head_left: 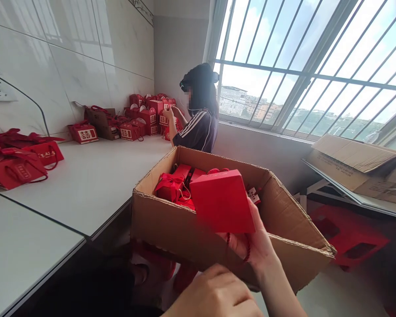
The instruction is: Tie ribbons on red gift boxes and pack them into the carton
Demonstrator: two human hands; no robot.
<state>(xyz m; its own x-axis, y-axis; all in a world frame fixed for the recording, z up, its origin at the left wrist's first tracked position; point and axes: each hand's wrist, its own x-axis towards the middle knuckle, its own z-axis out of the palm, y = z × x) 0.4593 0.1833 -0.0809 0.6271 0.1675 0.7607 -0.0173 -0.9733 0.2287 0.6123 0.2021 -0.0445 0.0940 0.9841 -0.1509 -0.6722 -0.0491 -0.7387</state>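
In the head view, my right hand (255,246) grips a red gift box (222,202), with its plain face turned toward me. A twisted red cord (248,248) hangs below the box across my palm. At the bottom edge, my left hand (218,293) is curled closed with its back up; whatever it may hold is hidden. Behind the held box stands an open cardboard carton (185,224). Inside the carton lie several red gift boxes, one with a red ribbon bow (171,185), and a white tag (253,195).
Red gift boxes (83,133) line the white counter (112,169) on the left. Beyond the carton another person (198,114) handles something small. On the right are a flattened cardboard box (356,165) and a red plastic stool (353,237). A barred window (284,66) is behind.
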